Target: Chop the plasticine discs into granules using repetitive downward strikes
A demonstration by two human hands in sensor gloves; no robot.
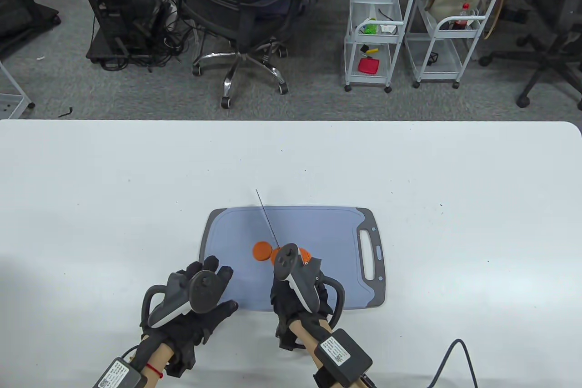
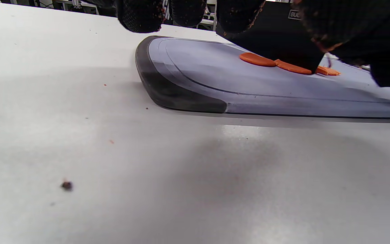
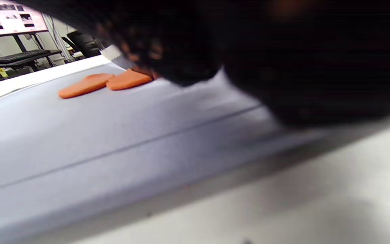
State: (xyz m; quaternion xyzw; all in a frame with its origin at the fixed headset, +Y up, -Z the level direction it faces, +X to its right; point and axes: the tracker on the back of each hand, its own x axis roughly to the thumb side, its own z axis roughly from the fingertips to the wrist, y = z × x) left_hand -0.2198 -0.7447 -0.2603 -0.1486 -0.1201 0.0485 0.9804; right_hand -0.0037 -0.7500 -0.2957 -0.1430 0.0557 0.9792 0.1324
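- A blue-grey plastic cutting board point(image 1: 318, 229) with a darker grey rim and a slotted handle on its right end lies flat on the white surface point(image 1: 113, 188), near the front edge.
- Flat orange plasticine discs point(image 1: 261, 251) lie side by side near the middle of the board; the table view shows one whole disc and parts of others behind the right hand, and both wrist views show them lying flat, edge to edge.
- The right hand point(image 1: 298, 290), in a black sensor glove with a grey tracker on its back, is over the near half of the board, its grip closed around a knife handle that shows only as an orange tip beside the tracker.
- The thin steel blade point(image 1: 267, 219) of the knife, seen edge-on from above, runs from the right hand away across the board, directly over the discs, its tip past the board's far rim.
- The left hand point(image 1: 200, 301), gloved and tracked likewise, lies open with fingers spread, palm down, at the board's near left corner; its grip holds nothing.
- In the left wrist view the fingertips point(image 2: 141, 15) hang just above the surface beside the board's rounded corner, and small orange and dark crumbs point(image 2: 67, 185) dot the surface.
- The right wrist view is blurred, and the dark glove fills most of it.
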